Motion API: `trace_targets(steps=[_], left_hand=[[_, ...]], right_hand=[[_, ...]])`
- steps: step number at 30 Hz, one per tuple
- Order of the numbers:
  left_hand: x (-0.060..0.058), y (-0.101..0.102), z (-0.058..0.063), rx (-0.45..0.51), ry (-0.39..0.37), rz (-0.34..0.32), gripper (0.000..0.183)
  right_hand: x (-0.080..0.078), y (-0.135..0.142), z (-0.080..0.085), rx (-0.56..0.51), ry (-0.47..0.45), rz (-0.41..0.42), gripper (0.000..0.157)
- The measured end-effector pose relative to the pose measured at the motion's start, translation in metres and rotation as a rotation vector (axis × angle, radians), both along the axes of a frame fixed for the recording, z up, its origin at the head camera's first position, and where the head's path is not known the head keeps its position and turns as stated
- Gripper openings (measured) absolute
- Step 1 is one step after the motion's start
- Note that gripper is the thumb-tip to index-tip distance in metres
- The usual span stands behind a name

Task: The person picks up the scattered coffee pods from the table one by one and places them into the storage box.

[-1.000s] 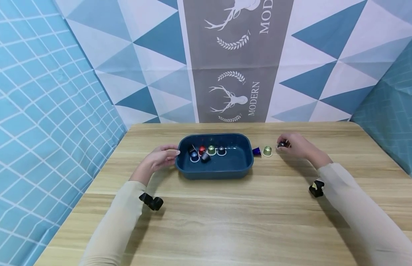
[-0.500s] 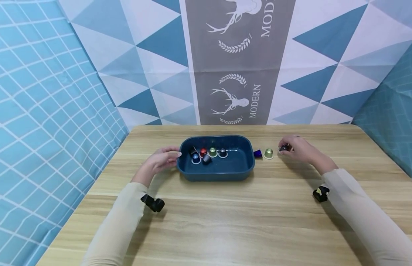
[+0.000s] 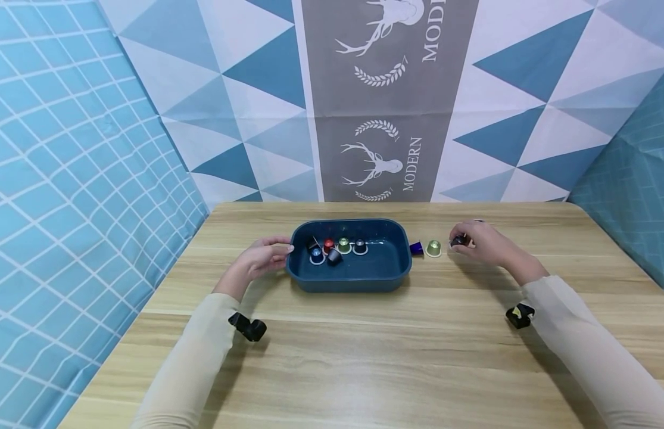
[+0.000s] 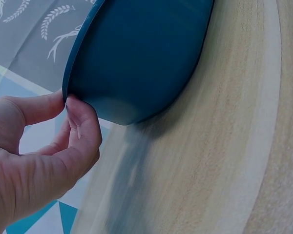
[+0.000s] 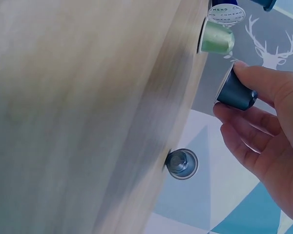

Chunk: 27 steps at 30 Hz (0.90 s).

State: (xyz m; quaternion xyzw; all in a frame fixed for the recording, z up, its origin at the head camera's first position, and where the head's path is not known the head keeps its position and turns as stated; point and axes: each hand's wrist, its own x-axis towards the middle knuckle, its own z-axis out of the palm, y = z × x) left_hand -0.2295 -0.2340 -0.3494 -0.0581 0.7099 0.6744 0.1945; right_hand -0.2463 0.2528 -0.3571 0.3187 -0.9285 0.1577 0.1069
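Note:
My left hand [image 3: 264, 257] pinches the left rim of a dark blue rectangular bin [image 3: 348, 286] between thumb and fingers; the left wrist view shows the thumb on the rim [image 4: 73, 63]. My right hand [image 3: 484, 241] pinches a dark coffee capsule [image 5: 237, 90] between thumb and fingertips, close over the table. Left of it, a pale green capsule [image 3: 433, 248] stands upright. A purple-blue capsule [image 3: 415, 248] lies on its side by the bin's right wall. A grey capsule [image 5: 182, 164] stands on the table below my right hand in the right wrist view, hidden in the head view.
Inside the bin's left half are several capsules, among them a red one [image 3: 329, 245], a green one [image 3: 343, 245] and a blue one [image 3: 317, 255]. The wooden table [image 3: 364, 357] ends at the patterned wall cloth [image 3: 385, 155] behind. Blue grid cloth [image 3: 69, 179] hangs at left.
The head view has shifted slightly. My right hand is a touch lower with the dark capsule between its fingers; my left hand stays on the bin's rim.

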Motion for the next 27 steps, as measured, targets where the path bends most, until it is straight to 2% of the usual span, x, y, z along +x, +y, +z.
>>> trace_targets(steps=[12, 17, 27], left_hand=[[0.002, 0.000, 0.001, -0.029, 0.002, 0.006, 0.035], [0.002, 0.001, 0.001, -0.049, 0.003, 0.003, 0.037], [0.000, 0.001, -0.001, -0.020, 0.003, 0.009, 0.040]], right_hand=[[0.007, -0.003, 0.003, 0.018, 0.042, 0.001, 0.014], [0.011, -0.004, 0.006, 0.003, 0.025, 0.000, 0.014], [0.014, -0.012, 0.018, -0.016, 0.023, 0.004, 0.013]])
